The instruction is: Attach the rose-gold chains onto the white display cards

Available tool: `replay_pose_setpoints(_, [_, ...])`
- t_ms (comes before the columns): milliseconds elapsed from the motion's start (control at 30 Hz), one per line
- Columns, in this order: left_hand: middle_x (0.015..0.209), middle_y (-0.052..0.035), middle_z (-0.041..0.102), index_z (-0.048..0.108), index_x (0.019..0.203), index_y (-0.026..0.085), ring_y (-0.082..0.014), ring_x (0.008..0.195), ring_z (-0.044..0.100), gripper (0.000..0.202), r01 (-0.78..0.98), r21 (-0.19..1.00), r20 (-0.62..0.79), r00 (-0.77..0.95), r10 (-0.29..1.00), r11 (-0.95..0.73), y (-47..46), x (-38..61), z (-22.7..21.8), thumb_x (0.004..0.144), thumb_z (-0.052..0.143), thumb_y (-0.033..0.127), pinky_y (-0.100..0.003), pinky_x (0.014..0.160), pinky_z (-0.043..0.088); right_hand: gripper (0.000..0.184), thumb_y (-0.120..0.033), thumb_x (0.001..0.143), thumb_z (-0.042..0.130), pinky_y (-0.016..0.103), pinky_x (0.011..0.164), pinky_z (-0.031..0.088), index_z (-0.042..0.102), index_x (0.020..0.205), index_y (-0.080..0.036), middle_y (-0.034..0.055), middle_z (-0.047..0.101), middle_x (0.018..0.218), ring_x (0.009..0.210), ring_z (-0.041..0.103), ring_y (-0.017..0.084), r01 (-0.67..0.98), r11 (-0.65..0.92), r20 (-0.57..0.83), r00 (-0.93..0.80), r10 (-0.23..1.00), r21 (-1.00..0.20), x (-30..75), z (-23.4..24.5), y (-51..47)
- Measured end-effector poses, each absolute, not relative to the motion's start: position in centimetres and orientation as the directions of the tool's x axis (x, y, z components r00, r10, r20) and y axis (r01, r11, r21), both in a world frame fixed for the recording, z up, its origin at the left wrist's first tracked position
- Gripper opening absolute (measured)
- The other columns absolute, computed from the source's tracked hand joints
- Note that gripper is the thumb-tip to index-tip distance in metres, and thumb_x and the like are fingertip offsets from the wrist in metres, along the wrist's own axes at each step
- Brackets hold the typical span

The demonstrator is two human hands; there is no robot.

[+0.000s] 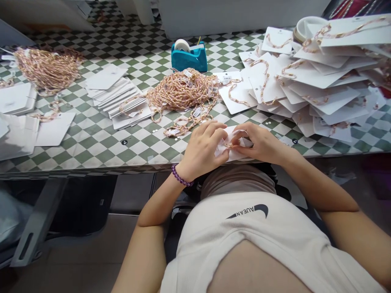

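At the table's front edge, a white card lies between my two hands, with part of a pink-and-gold beaded bracelet on it. My left hand is curled over the card's left side, thumb and fingers closed on it. From the right, my right hand pinches the bracelet near the card's middle; its fingertips partly hide the strand. Just beyond my hands is a heap of similar tagged beaded bracelets, a few strands lying loose at its near side.
A blue tape dispenser stands behind the heap. Blank white cards are stacked left of it. Cards carrying bracelets pile up at right. Another bead bundle and more cards lie far left on the checked tablecloth.
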State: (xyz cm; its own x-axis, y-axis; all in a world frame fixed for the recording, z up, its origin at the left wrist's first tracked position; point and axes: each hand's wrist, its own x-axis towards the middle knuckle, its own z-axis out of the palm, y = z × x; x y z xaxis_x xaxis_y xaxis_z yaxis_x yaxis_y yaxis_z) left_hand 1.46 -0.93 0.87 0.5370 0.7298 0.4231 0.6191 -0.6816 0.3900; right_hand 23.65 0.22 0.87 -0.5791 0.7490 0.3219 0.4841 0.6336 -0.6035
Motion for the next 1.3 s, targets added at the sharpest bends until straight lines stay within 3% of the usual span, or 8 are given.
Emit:
replay_pose_setpoints(200, [0.112, -0.0058, 0.071, 0.060, 0.098, 0.021, -0.0301, 0.130, 0.054, 0.014, 0.645, 0.397, 0.377, 0.533, 0.757, -0.652, -1.03, 1.35, 1.00, 0.086, 0.062, 0.028, -0.046, 0.109, 0.043, 0.024, -0.032, 0.090, 0.062, 0.035, 0.080, 0.053, 0.052, 0.108, -0.022, 0.0023, 0.072, 0.088, 0.085, 0.070, 0.020, 0.463, 0.619, 0.317, -0.574, 0.755, -0.634, 23.43, 1.12, 0.07])
replay_pose_setpoints(400, [0.115, -0.0094, 0.069, 0.060, 0.111, 0.018, -0.0303, 0.127, 0.056, 0.041, 0.663, 0.403, 0.445, 0.460, 0.768, -0.631, -1.16, 1.48, 0.65, 0.078, 0.075, 0.037, -0.044, 0.107, 0.044, 0.025, -0.031, 0.089, 0.063, 0.036, 0.085, 0.053, 0.054, 0.110, -0.022, 0.0026, 0.073, 0.090, 0.088, 0.070, 0.021, 0.492, 0.652, 0.347, -0.575, 0.741, -0.577, 23.62, 0.82, 0.42])
replay_pose_setpoints(567, [0.113, -0.0070, 0.068, 0.065, 0.095, 0.021, -0.0302, 0.122, 0.054, 0.020, 0.700, 0.379, 0.435, 0.443, 0.784, -0.606, -1.31, 1.44, 0.66, 0.082, 0.071, 0.034, -0.047, 0.105, 0.045, 0.022, -0.031, 0.091, 0.065, 0.031, 0.076, 0.054, 0.057, 0.109, -0.022, 0.0021, 0.072, 0.088, 0.080, 0.068, 0.018, 0.470, 0.727, 0.432, -0.592, 0.681, -0.501, 23.79, 0.75, 0.68])
replay_pose_setpoints(833, [0.108, -0.0053, 0.069, 0.068, 0.085, 0.021, -0.0260, 0.104, 0.058, 0.004, 0.694, 0.420, 0.401, 0.436, 0.806, -0.585, -1.20, 1.33, 1.01, 0.082, 0.068, 0.024, -0.041, 0.089, 0.049, 0.021, -0.034, 0.090, 0.064, 0.030, 0.075, 0.055, 0.058, 0.105, -0.022, 0.0026, 0.073, 0.088, 0.079, 0.068, 0.017, 0.471, 0.699, 0.401, -0.586, 0.704, -0.539, 23.89, 0.80, 0.57])
replay_pose_setpoints(1133, [0.100, -0.0029, 0.072, 0.062, 0.092, 0.020, -0.0225, 0.098, 0.062, 0.008, 0.663, 0.380, 0.433, 0.488, 0.758, -0.644, -0.85, 0.95, 0.88, 0.086, 0.061, 0.024, -0.037, 0.088, 0.048, 0.017, -0.031, 0.088, 0.065, 0.032, 0.081, 0.054, 0.060, 0.101, -0.020, 0.0033, 0.072, 0.089, 0.084, 0.069, 0.018, 0.490, 0.650, 0.343, -0.577, 0.742, -0.581, 23.20, 1.05, 0.68])
replay_pose_setpoints(1300, [0.098, -0.0011, 0.073, 0.063, 0.085, 0.021, -0.0218, 0.095, 0.061, 0.004, 0.650, 0.375, 0.435, 0.505, 0.745, -0.660, -0.86, 1.00, 1.07, 0.087, 0.060, 0.024, -0.037, 0.086, 0.048, 0.020, -0.031, 0.089, 0.066, 0.030, 0.076, 0.052, 0.058, 0.103, -0.020, 0.0021, 0.073, 0.089, 0.084, 0.071, 0.019, 0.451, 0.652, 0.357, -0.578, 0.734, -0.610, 23.18, 1.15, 0.59])
